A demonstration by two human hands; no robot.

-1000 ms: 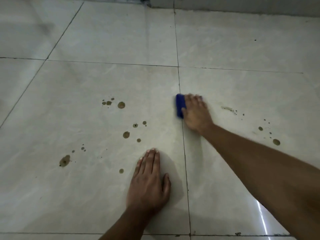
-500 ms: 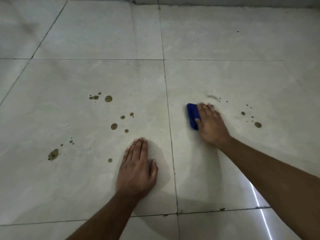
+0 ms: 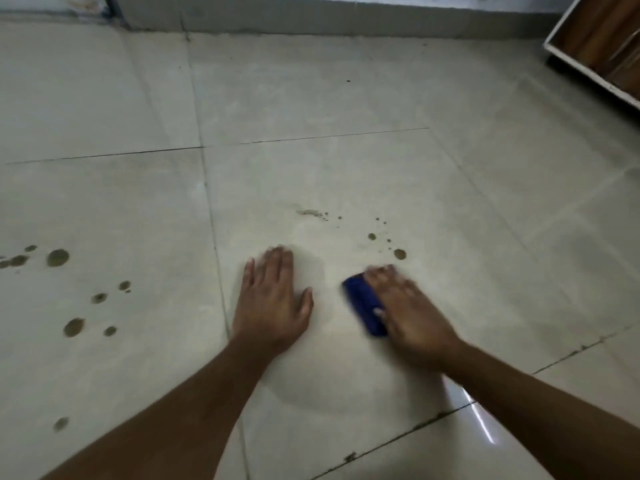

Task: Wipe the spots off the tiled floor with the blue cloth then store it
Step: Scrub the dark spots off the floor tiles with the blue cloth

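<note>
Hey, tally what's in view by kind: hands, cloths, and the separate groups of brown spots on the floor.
Hands: 2, left hand and right hand
Blue cloth: 1
Spot clusters: 2, left cluster and cluster beyond the cloth
Total: 5

wooden cabinet (image 3: 602, 46), grey skirting (image 3: 311, 19)

Most of the blue cloth (image 3: 364, 304) is covered by the right hand (image 3: 410, 317); only its left strip is seen. The hand is smeared by motion blur, esp. the fingertips (image 3: 381, 271), so the grip can't be made out. Both forearms are cut off at the near edge. Leftmost spots (image 3: 14, 261) are clipped by the left edge. The wooden cabinet (image 3: 602, 39), far right, is cropped by the corner. Specks near the smear (image 3: 310, 212) are too small to tell apart.
</note>
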